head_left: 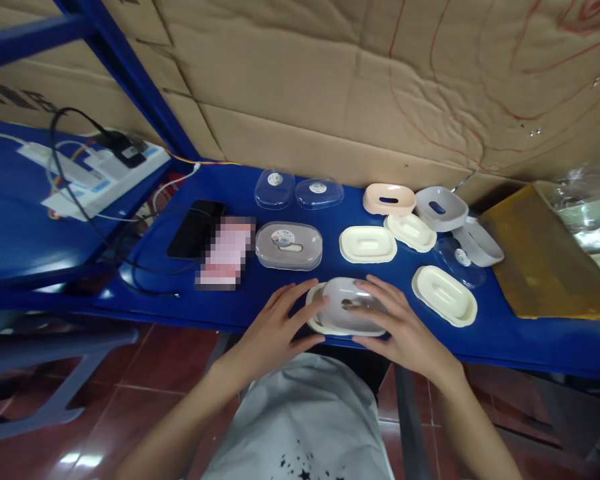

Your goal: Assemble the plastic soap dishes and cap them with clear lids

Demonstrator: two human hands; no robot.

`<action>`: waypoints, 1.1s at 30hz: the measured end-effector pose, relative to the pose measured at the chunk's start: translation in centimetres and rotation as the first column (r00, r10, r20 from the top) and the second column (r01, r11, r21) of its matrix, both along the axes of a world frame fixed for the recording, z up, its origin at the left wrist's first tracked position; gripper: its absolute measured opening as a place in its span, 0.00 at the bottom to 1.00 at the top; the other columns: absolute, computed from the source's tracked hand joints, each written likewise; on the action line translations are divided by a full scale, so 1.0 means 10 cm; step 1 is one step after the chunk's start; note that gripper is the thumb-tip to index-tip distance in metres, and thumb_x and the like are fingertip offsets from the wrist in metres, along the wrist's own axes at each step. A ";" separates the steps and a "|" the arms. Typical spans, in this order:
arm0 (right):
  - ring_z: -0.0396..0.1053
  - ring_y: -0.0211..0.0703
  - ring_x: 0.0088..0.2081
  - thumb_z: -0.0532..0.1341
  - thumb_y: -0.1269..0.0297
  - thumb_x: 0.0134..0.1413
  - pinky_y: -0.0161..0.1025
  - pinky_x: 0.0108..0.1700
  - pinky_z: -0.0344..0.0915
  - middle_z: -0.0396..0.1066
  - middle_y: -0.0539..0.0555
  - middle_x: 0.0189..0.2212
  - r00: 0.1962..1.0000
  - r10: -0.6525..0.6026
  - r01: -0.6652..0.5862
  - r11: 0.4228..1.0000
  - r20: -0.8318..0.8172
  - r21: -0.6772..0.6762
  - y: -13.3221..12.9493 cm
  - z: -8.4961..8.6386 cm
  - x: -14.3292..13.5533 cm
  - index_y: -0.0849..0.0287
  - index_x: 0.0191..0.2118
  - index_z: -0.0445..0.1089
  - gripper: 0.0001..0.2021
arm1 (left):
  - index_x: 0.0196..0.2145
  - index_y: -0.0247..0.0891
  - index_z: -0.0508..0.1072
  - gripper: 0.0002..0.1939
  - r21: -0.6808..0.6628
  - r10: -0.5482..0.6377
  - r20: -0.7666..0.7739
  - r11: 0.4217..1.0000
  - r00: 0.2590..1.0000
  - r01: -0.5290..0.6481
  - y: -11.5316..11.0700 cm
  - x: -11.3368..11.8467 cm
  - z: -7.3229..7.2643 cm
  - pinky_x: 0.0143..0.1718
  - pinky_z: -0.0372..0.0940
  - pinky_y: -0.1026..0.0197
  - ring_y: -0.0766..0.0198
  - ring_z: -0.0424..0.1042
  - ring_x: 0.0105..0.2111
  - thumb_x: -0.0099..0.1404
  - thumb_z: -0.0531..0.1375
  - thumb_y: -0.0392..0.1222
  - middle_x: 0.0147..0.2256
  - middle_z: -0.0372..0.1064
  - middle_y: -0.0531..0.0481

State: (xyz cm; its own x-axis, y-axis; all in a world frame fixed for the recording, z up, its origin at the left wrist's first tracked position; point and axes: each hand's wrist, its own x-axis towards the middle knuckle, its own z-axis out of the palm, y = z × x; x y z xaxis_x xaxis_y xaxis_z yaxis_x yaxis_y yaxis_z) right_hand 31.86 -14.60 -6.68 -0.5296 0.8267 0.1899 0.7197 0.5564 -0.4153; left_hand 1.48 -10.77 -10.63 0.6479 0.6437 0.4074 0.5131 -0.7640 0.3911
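Observation:
At the table's front edge, a grey soap dish top (pixel 343 290) with an oval slot is tilted over a cream soap dish base (pixel 316 321). My right hand (pixel 405 327) grips the grey top at its right end, fingers over the upper rim and thumb below. My left hand (pixel 280 317) holds the left end of the cream base, one finger reaching the grey top. Just behind lies a grey soap dish under a clear lid (pixel 289 250) with a round label. Another cream base (pixel 367 244) lies behind my right hand.
Clear lids (pixel 319 193) lie at the back. A peach soap dish top (pixel 390 199), grey tops (pixel 441 208) and more cream bases (pixel 445 297) stand rightward, beside a brown box (pixel 545 267). Leftward are a black phone (pixel 193 230), cables and a power strip (pixel 105 180).

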 end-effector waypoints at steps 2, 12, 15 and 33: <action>0.53 0.60 0.77 0.66 0.56 0.70 0.68 0.72 0.62 0.61 0.57 0.74 0.998 0.043 -0.045 0.998 0.043 0.046 0.08 -0.01 -0.09 0.47 0.65 0.73 0.21 | 0.72 0.47 0.61 0.33 -0.019 -0.022 0.012 1.000 1.000 0.023 0.00 -0.02 0.00 0.64 0.71 0.37 0.43 0.67 0.68 0.75 0.66 0.48 0.70 0.61 0.34; 0.55 0.58 0.76 0.57 0.66 0.76 0.70 0.78 0.49 0.66 0.57 0.71 0.962 -0.022 -0.031 0.982 0.273 0.188 -0.21 -0.28 -0.41 0.57 0.72 0.64 0.23 | 0.66 0.45 0.70 0.23 0.037 -0.082 -0.072 0.996 0.994 0.085 0.03 -0.08 -0.02 0.68 0.69 0.41 0.47 0.63 0.72 0.77 0.64 0.44 0.70 0.65 0.43; 0.50 0.57 0.78 0.56 0.63 0.77 0.69 0.78 0.49 0.60 0.57 0.75 0.974 0.022 -0.057 0.987 0.223 0.150 -0.21 -0.27 -0.32 0.56 0.75 0.58 0.26 | 0.68 0.45 0.69 0.24 0.070 -0.094 -0.107 0.992 0.990 0.102 0.04 -0.08 -0.02 0.69 0.68 0.41 0.48 0.62 0.72 0.78 0.62 0.43 0.70 0.65 0.44; 0.60 0.65 0.74 0.58 0.36 0.69 0.70 0.70 0.58 0.61 0.62 0.73 0.745 -0.653 0.652 0.756 0.137 0.057 -0.44 -0.28 1.34 0.45 0.68 0.69 0.30 | 0.42 0.40 0.73 0.04 0.025 -0.017 0.044 1.000 0.999 0.015 0.02 -0.02 0.09 0.62 0.72 0.40 0.40 0.67 0.68 0.71 0.65 0.39 0.60 0.71 0.37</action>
State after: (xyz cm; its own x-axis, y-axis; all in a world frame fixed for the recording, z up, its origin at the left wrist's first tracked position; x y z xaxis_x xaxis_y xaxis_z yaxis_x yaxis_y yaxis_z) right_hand 45.24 -18.98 -9.49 0.1182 0.9796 0.1623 0.9573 -0.0690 -0.2807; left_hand 1.25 -10.53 -9.69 0.6389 0.6227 0.4517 0.4833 -0.7817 0.3941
